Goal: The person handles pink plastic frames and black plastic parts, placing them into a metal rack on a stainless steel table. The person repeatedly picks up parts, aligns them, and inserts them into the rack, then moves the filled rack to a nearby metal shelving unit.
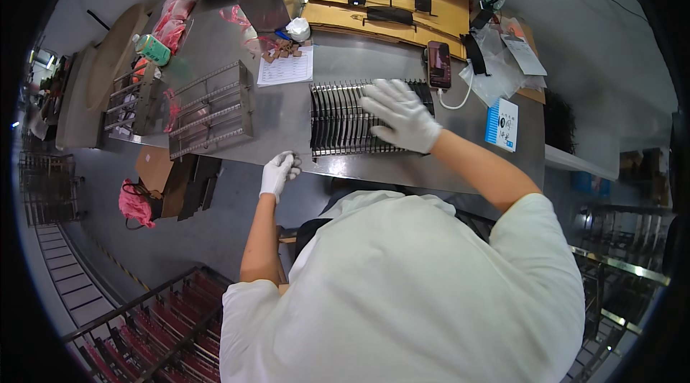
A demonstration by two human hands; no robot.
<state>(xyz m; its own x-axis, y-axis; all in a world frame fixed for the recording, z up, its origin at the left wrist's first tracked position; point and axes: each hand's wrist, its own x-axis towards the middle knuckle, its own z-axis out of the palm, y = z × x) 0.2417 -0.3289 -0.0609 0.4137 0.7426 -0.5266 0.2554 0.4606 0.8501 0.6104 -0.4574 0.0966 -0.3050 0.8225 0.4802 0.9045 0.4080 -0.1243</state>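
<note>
My right hand (pixel 402 115), in a white glove, lies spread with its fingers apart over the right part of a metal rack (pixel 338 120). Thin dark curved strips stand in a row inside that rack. Whether the palm presses on the strips or hovers just above them, I cannot tell. At the table's near edge is my gloved left hand (pixel 280 171), left of the rack and apart from it. Its fingers are curled together, and anything within them is hidden. An open metal frame (pixel 212 110) with notched bars stands on the table further left.
A phone (pixel 438 65) with a white cable stands behind the rack's right end. Small brown blocks (pixel 285 50) rest on a printed sheet (pixel 287 72). A blue-and-white booklet (pixel 502 124) lies at right. Cardboard (pixel 345 12) lies at the back; a green bottle (pixel 152 49) is at left.
</note>
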